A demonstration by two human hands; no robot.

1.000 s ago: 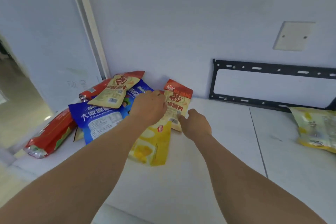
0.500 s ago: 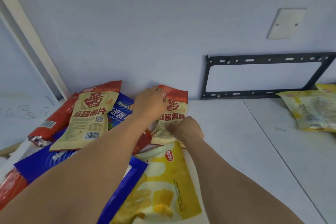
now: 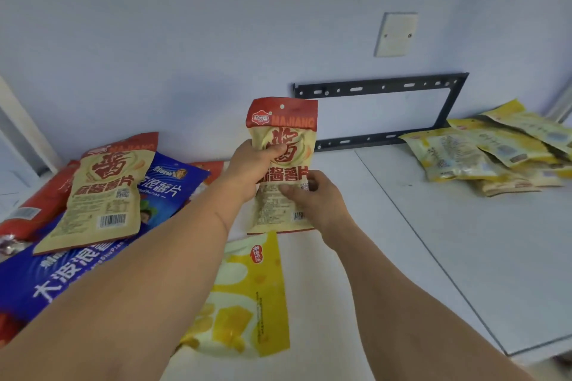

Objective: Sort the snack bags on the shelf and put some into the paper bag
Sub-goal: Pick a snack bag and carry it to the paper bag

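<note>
A: Where does it go? The shelf [image 3: 464,241] has a yellow pile [image 3: 483,151] far right of the hands, and a mixed heap [image 3: 102,195] left.

B: Both hands, left [image 3: 250,170] and right [image 3: 312,198], pinch one red-top bag [image 3: 283,120], lifted upright. Carry it flat to its match [image 3: 105,189].

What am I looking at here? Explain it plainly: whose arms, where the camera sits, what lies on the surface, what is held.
No machine: these are a person's bare arms, filmed by a camera worn on their head, looking forward and down. The left hand and right hand both grip a beige and red foil snack bag, lifted upright. On the white shelf lie a matching beige and red bag, a blue bag, a yellow bag and a pile of pale yellow bags. No paper bag shows.
</note>
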